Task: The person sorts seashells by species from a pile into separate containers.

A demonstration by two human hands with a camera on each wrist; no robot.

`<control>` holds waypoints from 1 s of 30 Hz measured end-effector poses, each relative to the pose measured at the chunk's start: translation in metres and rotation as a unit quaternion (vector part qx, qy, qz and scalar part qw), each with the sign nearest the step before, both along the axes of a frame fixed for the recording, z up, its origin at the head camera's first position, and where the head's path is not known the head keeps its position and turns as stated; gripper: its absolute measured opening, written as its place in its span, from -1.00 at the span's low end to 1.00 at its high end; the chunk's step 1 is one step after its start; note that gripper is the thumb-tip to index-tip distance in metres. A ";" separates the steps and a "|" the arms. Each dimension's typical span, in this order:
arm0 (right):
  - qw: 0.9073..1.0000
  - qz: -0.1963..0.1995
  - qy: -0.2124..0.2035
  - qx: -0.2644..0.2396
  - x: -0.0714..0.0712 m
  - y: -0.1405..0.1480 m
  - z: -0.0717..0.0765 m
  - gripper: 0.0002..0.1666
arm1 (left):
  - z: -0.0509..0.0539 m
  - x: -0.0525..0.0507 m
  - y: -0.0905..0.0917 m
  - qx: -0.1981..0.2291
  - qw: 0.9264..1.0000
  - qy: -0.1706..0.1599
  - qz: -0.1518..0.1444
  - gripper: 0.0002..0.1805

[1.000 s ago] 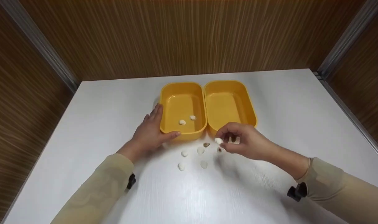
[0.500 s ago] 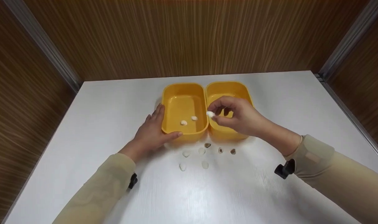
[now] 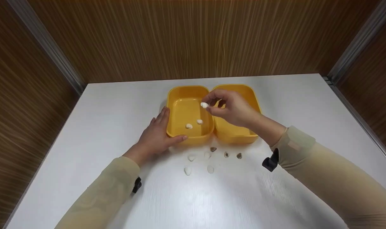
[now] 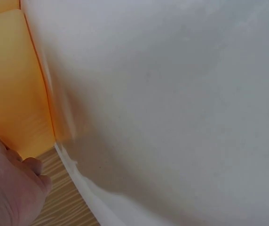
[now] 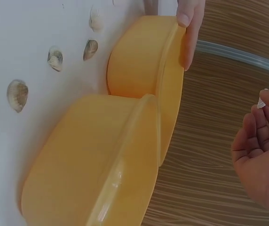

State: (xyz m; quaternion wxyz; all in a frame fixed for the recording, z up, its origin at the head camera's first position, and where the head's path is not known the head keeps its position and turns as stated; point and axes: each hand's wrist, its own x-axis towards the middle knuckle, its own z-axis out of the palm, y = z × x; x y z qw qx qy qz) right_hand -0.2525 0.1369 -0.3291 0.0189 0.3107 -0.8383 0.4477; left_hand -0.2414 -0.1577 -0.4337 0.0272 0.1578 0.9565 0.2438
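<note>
My right hand pinches a small white seashell between thumb and fingertips, above the right part of the left yellow bin. Two whitish shells lie on that bin's floor, a nearer shell and a farther shell. My left hand rests against the same bin's near left corner, its fingers straight along the side and its thumb on the front rim. Beside it stands the right yellow bin, partly hidden by my right hand and wrist. In the right wrist view the pinched shell shows only in part.
Several shells lie on the white table in front of the bins: pale ones such as the front shell, and brownish ones such as the right shell. A wood-patterned panel rises behind the table.
My right hand has lifted the white shell from near the tabletop and carried it forward and left, over the right bin to the left bin. My left hand has stayed on the left bin.
</note>
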 end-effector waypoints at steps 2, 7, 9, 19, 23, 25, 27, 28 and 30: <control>1.000 -0.006 -0.005 -0.001 -0.005 -0.003 -0.004 -0.84 | 0.000 0.000 0.000 0.000 1.000 -0.003 0.000 0.40; 1.000 -0.019 -0.018 -0.004 -0.016 -0.010 -0.016 -0.83 | 0.001 0.000 0.001 -0.002 1.000 -0.010 0.004 0.41; 0.999 -0.023 -0.024 -0.006 -0.020 -0.013 -0.022 -0.82 | 0.002 0.000 0.001 -0.003 1.000 -0.011 0.005 0.42; 0.997 -0.050 -0.063 -0.004 -0.035 -0.023 -0.049 -0.80 | 0.001 0.000 0.003 -0.003 1.000 -0.010 0.004 0.41; 0.996 -0.058 -0.071 0.001 -0.040 -0.025 -0.057 -0.81 | 0.002 0.001 0.004 0.001 1.000 -0.010 0.003 0.40; 0.995 -0.062 -0.075 0.006 -0.041 -0.026 -0.060 -0.82 | 0.002 0.001 0.004 0.002 1.000 -0.010 0.002 0.40; 0.995 -0.065 -0.075 0.014 -0.042 -0.027 -0.063 -0.84 | 0.003 0.001 0.003 0.000 1.000 -0.010 0.002 0.41; 0.995 -0.065 -0.075 0.016 -0.043 -0.028 -0.064 -0.85 | 0.003 0.001 0.003 -0.003 1.000 -0.009 0.001 0.42; 0.995 -0.066 -0.075 0.022 -0.043 -0.029 -0.066 -0.86 | 0.003 0.001 0.003 -0.004 1.000 -0.008 0.001 0.42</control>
